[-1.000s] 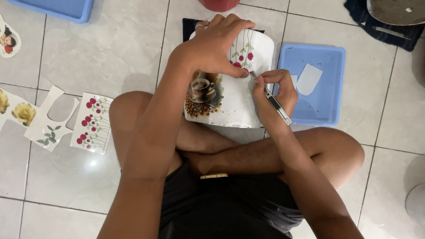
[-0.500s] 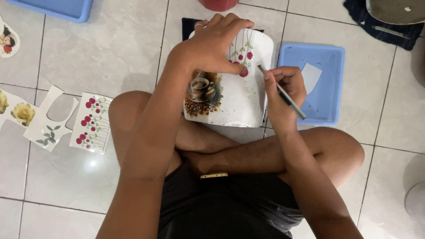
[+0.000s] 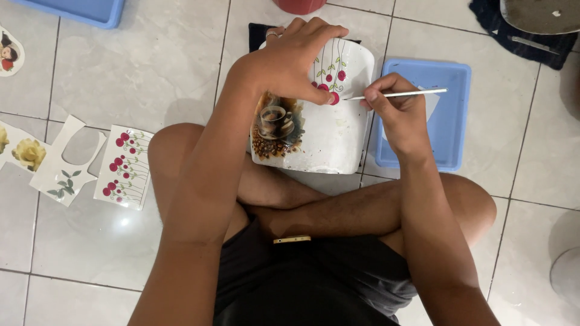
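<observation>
A white pot (image 3: 329, 130) lies tilted on my crossed legs, with a brown coffee-cup picture on its side and red flowers on thin stems near its top. My left hand (image 3: 296, 57) grips the pot's upper side, thumb pressed on the flower picture. A thin white brush (image 3: 402, 94) is pinched in my right hand (image 3: 396, 111), lying level with its left tip touching the pot by the red flower under my thumb.
A light blue tray (image 3: 450, 118) with a pale paper piece lies right of the pot. Printed flower cut-outs (image 3: 124, 166) lie on the tiled floor at left. Another blue tray (image 3: 84, 11) sits top left, a dark cloth with a grey dish (image 3: 538, 15) top right.
My right hand lifted from beside the pot's lower edge to its upper side and turned the brush from pointing down-right to level, tip on the flower picture. My left hand kept hold of the pot.
</observation>
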